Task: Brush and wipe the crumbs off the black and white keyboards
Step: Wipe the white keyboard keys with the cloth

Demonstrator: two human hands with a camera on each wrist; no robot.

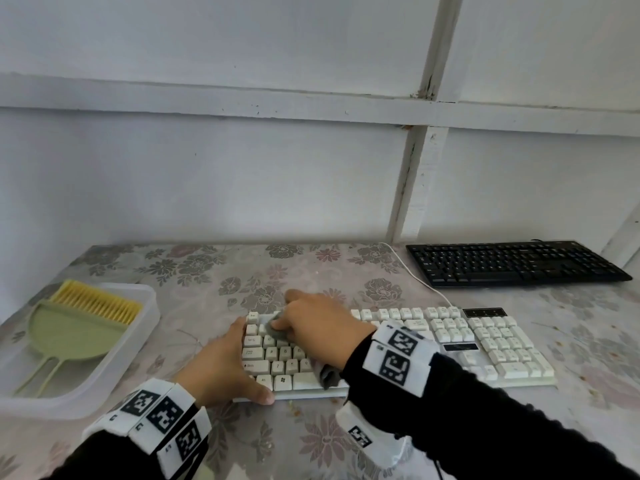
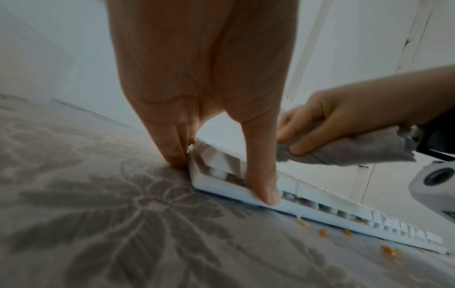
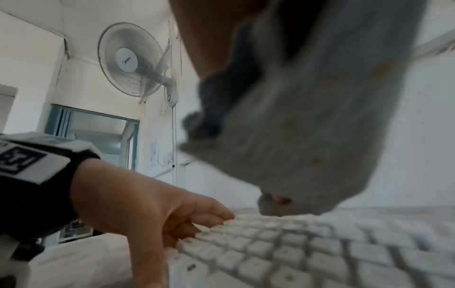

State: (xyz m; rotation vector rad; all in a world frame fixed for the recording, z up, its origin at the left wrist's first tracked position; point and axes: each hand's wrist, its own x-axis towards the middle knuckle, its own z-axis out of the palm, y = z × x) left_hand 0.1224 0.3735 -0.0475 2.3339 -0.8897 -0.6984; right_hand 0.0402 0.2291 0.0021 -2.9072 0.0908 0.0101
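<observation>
On floral table, white keyboard (image 1: pixel 398 344), crumbs (image 2: pixel 322 231) beside, grey cloth (image 2: pixel 349 150) above.

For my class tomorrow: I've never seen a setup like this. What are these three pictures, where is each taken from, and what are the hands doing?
No machine here: a person wears three cameras, one on the head and one on each wrist. The patterned white bands are on the wrists.

The head view looks down on a table with a flowered cover. On it lie a white keyboard, a black keyboard farther back on the right, and a clear tray holding a green dustpan and a yellow-bristled brush.

The left wrist view shows the left hand steadying the white keyboard's left end, fingers against its side and thumb on its front edge. Orange crumbs lie on the table just in front.

The right wrist view looks up at the grey cloth that the right hand grips over the keys.
</observation>
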